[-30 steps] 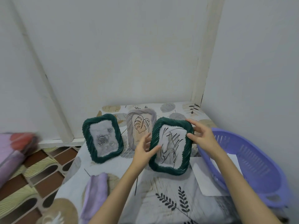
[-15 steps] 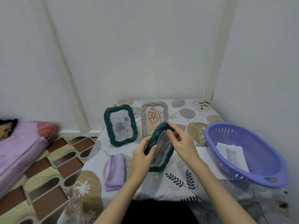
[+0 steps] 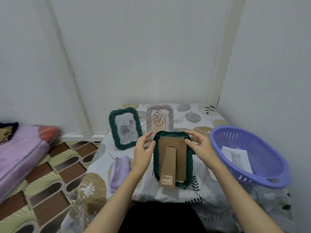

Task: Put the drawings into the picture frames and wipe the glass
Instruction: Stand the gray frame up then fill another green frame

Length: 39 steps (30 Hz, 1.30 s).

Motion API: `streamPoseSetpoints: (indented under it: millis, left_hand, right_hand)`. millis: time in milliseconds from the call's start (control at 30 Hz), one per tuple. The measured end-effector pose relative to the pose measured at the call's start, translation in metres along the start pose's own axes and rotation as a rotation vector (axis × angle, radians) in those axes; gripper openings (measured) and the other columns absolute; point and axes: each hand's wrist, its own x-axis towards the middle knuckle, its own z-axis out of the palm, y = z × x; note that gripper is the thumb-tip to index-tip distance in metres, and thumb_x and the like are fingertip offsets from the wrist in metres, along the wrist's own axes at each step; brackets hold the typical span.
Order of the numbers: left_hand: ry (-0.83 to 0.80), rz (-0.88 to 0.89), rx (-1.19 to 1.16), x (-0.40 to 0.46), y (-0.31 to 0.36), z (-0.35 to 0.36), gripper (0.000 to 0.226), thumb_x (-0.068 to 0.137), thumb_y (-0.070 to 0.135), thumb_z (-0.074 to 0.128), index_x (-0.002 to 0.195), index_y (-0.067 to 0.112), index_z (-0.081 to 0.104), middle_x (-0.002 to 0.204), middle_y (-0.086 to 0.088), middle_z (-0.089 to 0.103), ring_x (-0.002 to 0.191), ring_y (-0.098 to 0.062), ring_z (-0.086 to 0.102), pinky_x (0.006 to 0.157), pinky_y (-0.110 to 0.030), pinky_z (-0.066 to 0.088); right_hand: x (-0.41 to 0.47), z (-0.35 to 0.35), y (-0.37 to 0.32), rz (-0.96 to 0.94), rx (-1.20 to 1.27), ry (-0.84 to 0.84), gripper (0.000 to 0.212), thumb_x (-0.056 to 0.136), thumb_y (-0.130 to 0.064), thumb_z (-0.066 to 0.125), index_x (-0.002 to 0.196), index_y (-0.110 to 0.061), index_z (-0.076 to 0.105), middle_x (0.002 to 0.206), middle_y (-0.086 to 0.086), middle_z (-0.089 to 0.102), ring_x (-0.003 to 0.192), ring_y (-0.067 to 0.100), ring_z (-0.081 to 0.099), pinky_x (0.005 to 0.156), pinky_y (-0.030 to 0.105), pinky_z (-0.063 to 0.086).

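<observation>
Head view:

- A dark green frame [image 3: 173,158] with a twisted, rope-like moulded rim lay face down on the leaf-printed cloth [image 3: 198,187], its brown cardboard backing [image 3: 180,148] uppermost.
- A long cardboard easel strut [image 3: 169,167] ran down that backing and past the frame's near edge; a small barcode sticker [image 3: 167,178] sat near its lower end.
- The left hand [image 3: 143,153] was at the frame's upper left corner, fingers loosely curved and spread, thumb tip touching the rim; it did not clasp anything.
- The right hand [image 3: 200,145] was at the upper right corner, fingers gently bent with the tips on the green rim, thumb against the rim's inner edge; whether it truly pinched the rim could not be told.
- Behind, a second green rope-rimmed frame [image 3: 125,128] stood upright, holding a grey rose drawing [image 3: 125,130] behind its glass.
- Just beside it stood a pale grey ribbed frame [image 3: 159,120] with a line drawing of a leaf [image 3: 159,121] on tan paper.
- A folded lilac cloth [image 3: 117,170], soft and matte, lay left of the face-down frame.
- A slotted, oval purple plastic basket [image 3: 249,158] sat to the right, with a sheet showing a grey cat drawing [image 3: 236,157] inside.
- A white paper sheet [image 3: 212,175] poked out under the right forearm.
- Brown and green patterned floor tiles [image 3: 50,174] lay at the left, with a pink padded mat [image 3: 20,152] on them.
</observation>
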Motion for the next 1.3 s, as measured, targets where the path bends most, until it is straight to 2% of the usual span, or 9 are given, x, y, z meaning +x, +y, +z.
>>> streamPoseSetpoints:
  millis: [167,367,467,533,733,1000,1133,1200,1300]
  left_hand:
    - [-0.167,-0.067,0.092,0.011,-0.009,-0.006,0.053,0.09,0.007,0.054,0.136,0.029,0.041,0.132,0.005,0.048,0.114,-0.005,0.045,0.095,-0.023,0.04]
    - [-0.08,0.013,0.213,0.015,-0.017,-0.009,0.045,0.088,0.0,0.056,0.129,0.02,0.053,0.108,0.001,0.06,0.095,-0.011,0.051,0.075,0.002,0.038]
    - [-0.058,0.069,0.208,0.015,-0.018,-0.01,0.043,0.086,0.001,0.059,0.126,0.014,0.055,0.098,0.002,0.06,0.082,0.0,0.053,0.075,0.001,0.039]
    - [-0.046,0.099,0.216,0.016,-0.021,-0.01,0.04,0.085,0.002,0.06,0.123,0.012,0.058,0.096,-0.001,0.063,0.078,0.003,0.054,0.074,-0.001,0.04]
    - [0.009,0.081,0.231,0.018,-0.027,-0.008,0.027,0.084,0.007,0.064,0.11,0.011,0.067,0.098,0.0,0.066,0.081,-0.011,0.057,0.07,-0.002,0.042]
    - [0.037,-0.049,0.207,0.023,-0.039,-0.006,0.018,0.083,0.013,0.066,0.1,0.016,0.071,0.096,-0.001,0.071,0.076,-0.003,0.059,0.069,-0.005,0.045]
    - [-0.097,-0.189,0.22,0.024,-0.052,-0.009,0.045,0.077,0.015,0.072,0.12,0.018,0.059,0.104,0.001,0.061,0.084,-0.015,0.057,0.083,-0.028,0.05]
    - [-0.191,-0.238,0.254,0.022,-0.063,-0.009,0.063,0.071,0.014,0.078,0.127,0.019,0.051,0.107,0.001,0.056,0.088,-0.017,0.056,0.082,-0.026,0.047]
    - [-0.256,-0.201,0.352,0.019,-0.08,-0.007,0.055,0.071,0.015,0.078,0.12,0.015,0.054,0.111,-0.004,0.059,0.1,-0.02,0.057,0.082,-0.02,0.044]
  right_hand:
    - [0.002,0.011,0.015,0.033,0.064,-0.068,0.038,0.087,-0.005,0.06,0.101,-0.041,0.064,0.097,0.0,0.067,0.101,0.025,0.062,0.084,0.041,0.054]
    - [0.007,0.019,0.022,-0.036,-0.08,-0.003,0.036,0.083,-0.002,0.064,0.114,-0.021,0.063,0.11,0.0,0.063,0.102,0.013,0.054,0.083,0.012,0.048]
    - [0.009,0.022,0.022,-0.058,-0.137,0.014,0.036,0.083,-0.003,0.064,0.117,-0.015,0.062,0.108,-0.003,0.061,0.101,0.012,0.054,0.074,0.0,0.043]
    - [0.009,0.023,0.023,-0.058,-0.157,0.017,0.035,0.084,-0.005,0.064,0.118,-0.014,0.062,0.107,-0.003,0.061,0.101,0.012,0.055,0.074,0.003,0.043]
    - [0.011,0.03,0.03,-0.037,-0.174,0.07,0.027,0.082,-0.011,0.067,0.109,-0.011,0.067,0.093,0.002,0.066,0.09,0.013,0.059,0.074,0.009,0.045]
    - [0.025,0.036,0.04,0.055,-0.175,0.063,0.017,0.08,-0.018,0.07,0.097,-0.015,0.071,0.076,0.012,0.066,0.076,0.026,0.062,0.077,0.037,0.051]
    - [0.024,0.037,0.059,0.186,-0.224,-0.087,0.056,0.075,-0.019,0.075,0.127,-0.021,0.053,0.105,0.006,0.055,0.098,0.019,0.052,0.092,0.034,0.044]
    - [0.019,0.039,0.07,0.218,-0.273,-0.129,0.069,0.075,-0.017,0.075,0.135,-0.021,0.043,0.118,0.007,0.051,0.105,0.018,0.048,0.095,0.03,0.04]
    - [0.012,0.043,0.086,0.222,-0.343,-0.153,0.066,0.079,-0.018,0.071,0.137,-0.02,0.04,0.132,0.006,0.05,0.119,0.021,0.047,0.1,0.03,0.037]
